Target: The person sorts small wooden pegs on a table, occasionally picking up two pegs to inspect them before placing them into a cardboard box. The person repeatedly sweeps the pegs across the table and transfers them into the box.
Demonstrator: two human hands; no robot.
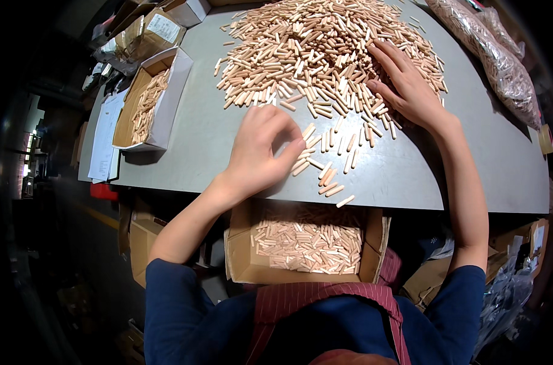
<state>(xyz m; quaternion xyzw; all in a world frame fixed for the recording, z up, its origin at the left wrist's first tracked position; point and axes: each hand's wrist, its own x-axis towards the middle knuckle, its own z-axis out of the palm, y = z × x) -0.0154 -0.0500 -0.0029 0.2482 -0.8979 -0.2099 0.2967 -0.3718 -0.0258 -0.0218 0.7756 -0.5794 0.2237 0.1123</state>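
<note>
A large heap of short wooden dowels point(325, 45) covers the far middle of the table. My right hand point(407, 85) rests on the heap's right side, its fingers stretched out over the dowels. Nearer the front, my left hand point(261, 149) is curled, thumb and forefinger brought together beside some loose dowels point(329, 177). Whether anything sits in that pinch is hidden. Below the table's front edge, an open cardboard box point(243, 252) holds many more dowels.
At the left of the grey table point(191, 164) stands a white carton point(174, 97) part-filled with dowels, beside paper sheets point(103, 143). A filled clear plastic bag point(501, 61) lies at the far right. Taped cardboard boxes point(149, 33) occupy the back left.
</note>
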